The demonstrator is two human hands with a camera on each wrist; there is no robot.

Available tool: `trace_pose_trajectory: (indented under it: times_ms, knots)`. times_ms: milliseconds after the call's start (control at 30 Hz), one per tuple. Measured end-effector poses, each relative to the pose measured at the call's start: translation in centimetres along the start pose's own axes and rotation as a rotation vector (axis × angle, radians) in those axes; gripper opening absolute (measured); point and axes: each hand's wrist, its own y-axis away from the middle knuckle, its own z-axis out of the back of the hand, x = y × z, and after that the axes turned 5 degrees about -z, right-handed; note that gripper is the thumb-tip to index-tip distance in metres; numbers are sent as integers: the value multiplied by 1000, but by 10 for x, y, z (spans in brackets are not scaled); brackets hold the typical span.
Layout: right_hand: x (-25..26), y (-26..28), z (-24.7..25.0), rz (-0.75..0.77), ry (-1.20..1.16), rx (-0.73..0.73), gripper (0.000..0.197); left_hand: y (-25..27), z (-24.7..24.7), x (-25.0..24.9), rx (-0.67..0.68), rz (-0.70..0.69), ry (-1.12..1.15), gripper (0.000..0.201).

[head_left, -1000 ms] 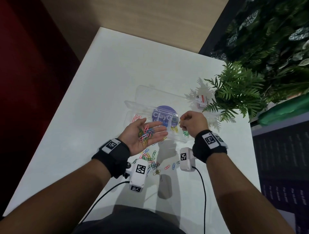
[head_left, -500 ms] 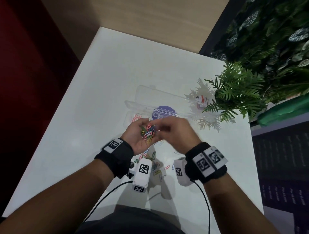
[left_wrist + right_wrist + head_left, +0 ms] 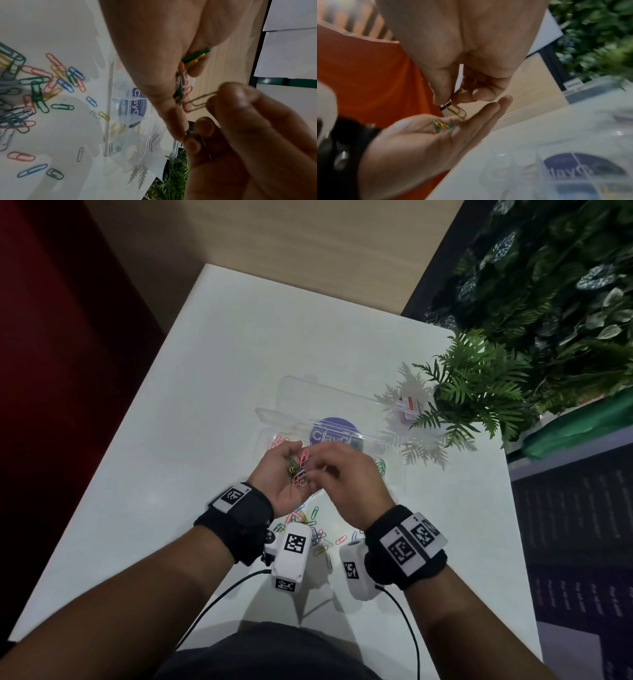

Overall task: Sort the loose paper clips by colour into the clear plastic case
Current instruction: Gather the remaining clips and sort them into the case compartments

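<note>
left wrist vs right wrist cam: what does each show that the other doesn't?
Left wrist only: the loose clips scattered on the white table beside the clear case, and sorted clips inside its compartments.
Right wrist only: the left hand from the side, palm up and cupped, its black wristband, and an orange surface behind.
Both: the right hand pinching a single yellowish clip above the handful of clips in the left palm.
</note>
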Motion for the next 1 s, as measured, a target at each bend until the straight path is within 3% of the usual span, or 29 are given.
trace_pose_trajectory:
  times_ms: [67,133,300,400,567,733,833,1000]
  knots:
    - [2,1,6,-139,-243,-65,8,-1,1,4,43,-28,-10,56]
    - [4,0,9,-202,-327,-101,10,2,-1,5,44,-31,-28,58]
    - [16,0,3,-80,75,51,19,6,-10,8,-78,-7,-39,48]
    - [19,-5,-8,-38,299,154,23,5,-11,6,-87,52,-31,56]
    - [18,-10,-17,-57,443,177,22,5,-7,4,-77,56,-25,61]
    - [21,-9,-5,-54,274,133,15,4,-8,3,-125,17,-47,54]
    - [16,-11,-1,-121,42,44,9,0,-4,4,-38,-31,-99,65]
    - [6,-20,27,-288,-389,-81,2,-2,-1,-1,-13,0,-82,52]
